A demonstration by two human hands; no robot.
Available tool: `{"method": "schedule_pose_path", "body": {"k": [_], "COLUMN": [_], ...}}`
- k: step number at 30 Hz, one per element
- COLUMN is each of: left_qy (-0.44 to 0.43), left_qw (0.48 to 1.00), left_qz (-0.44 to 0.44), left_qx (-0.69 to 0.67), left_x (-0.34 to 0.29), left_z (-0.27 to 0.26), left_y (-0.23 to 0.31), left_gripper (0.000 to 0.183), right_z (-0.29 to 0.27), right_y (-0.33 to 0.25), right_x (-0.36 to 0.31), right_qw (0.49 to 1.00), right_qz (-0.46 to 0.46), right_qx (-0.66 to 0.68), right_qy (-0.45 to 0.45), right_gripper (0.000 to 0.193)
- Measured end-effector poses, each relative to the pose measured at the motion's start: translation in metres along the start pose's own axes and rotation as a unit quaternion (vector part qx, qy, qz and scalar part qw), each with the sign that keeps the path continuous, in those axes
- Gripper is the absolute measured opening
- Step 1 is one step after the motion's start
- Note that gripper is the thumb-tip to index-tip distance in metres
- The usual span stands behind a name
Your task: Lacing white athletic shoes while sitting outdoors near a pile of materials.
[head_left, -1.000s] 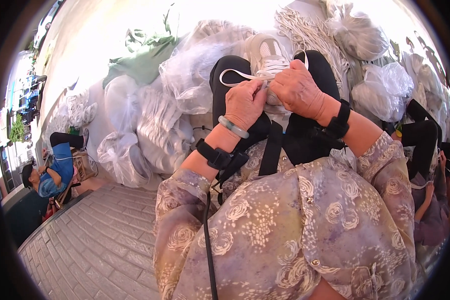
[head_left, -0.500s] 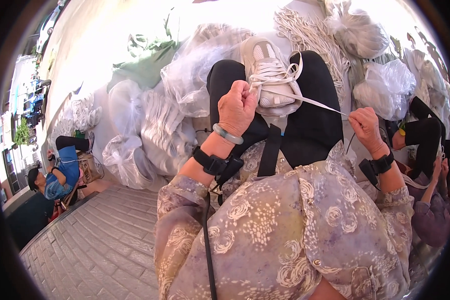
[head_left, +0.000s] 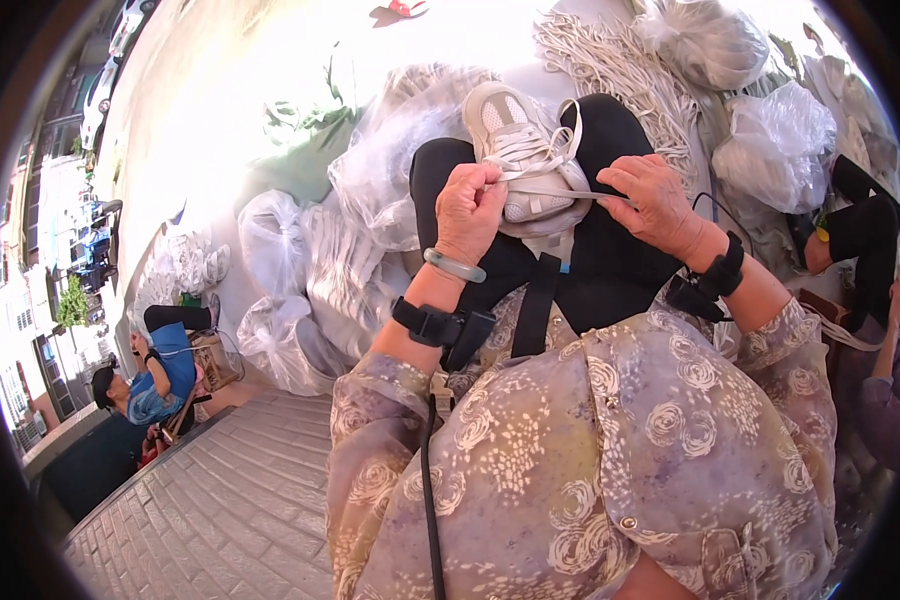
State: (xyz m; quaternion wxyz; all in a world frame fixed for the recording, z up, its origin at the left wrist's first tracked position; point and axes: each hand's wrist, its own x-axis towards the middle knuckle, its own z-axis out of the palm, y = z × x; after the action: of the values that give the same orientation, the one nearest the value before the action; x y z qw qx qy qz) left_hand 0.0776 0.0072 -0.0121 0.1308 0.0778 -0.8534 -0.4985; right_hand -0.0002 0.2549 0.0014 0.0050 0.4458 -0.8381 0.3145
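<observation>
Closest is a patterned shirt (head_left: 530, 450) in muted purple and cream, with a black cord (head_left: 430, 530) running down it. Past the shirt are black trousers (head_left: 595, 285), the knees apart. A pale shoe (head_left: 530, 165) sits between the knees, its mesh end pointing away. The left hand (head_left: 468, 210), with a bracelet (head_left: 454, 266) on its wrist, is at the shoe's near left edge, its fingers closed on a flat, light lace (head_left: 560, 192). The lace runs across the shoe to the right hand (head_left: 655, 205), which grips it between thumb and fingers.

Grey paving (head_left: 230, 470) in long narrow strips covers the ground at the lower left. Beyond the knees, the pale ground is crowded: clear plastic bags (head_left: 270, 235) to the left, a heap of loose laces (head_left: 620, 75) ahead to the right, and more bulging bags (head_left: 775, 150) beside it. Farther off, a green cloth (head_left: 290, 170) lies near the left bags, and sunlight bleaches the pale ground (head_left: 190, 90).

A person in blue (head_left: 170, 370) sits at the left; another person's dark-clad legs (head_left: 860, 240) show at the right. Cars (head_left: 98, 100) stand far off at the upper left.
</observation>
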Motion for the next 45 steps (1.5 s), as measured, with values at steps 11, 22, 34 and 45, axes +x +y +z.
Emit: {"method": "schedule_pose_path", "body": {"k": [11,22,34,45], "left_qy": [-0.058,-0.04,-0.04,-0.037], "left_qw": [0.978,0.925,0.924,0.931], "left_qz": [-0.199,0.244,0.157,0.129], "left_qx": [0.004,0.289,0.347,0.338], "left_x": [0.023,0.013,0.014,0.013], "left_z": [0.002,0.038,0.049,0.057], "left_y": [-0.005,0.046,0.035,0.028], "left_gripper": [0.029,0.011,0.007,0.009], "right_z": [0.001,0.016,0.022,0.029], "right_y": [0.0,-0.01,-0.025,-0.011], "right_x": [0.015,0.031,0.04,0.037], "right_qw": [0.984,0.983,0.984,0.983], "right_qz": [0.046,0.111,0.161,0.162], "right_qx": [0.067,0.115,0.019,0.047], "right_qy": [-0.158,-0.09,-0.071,-0.068], "right_gripper": [0.036,0.04,0.021,0.015]}}
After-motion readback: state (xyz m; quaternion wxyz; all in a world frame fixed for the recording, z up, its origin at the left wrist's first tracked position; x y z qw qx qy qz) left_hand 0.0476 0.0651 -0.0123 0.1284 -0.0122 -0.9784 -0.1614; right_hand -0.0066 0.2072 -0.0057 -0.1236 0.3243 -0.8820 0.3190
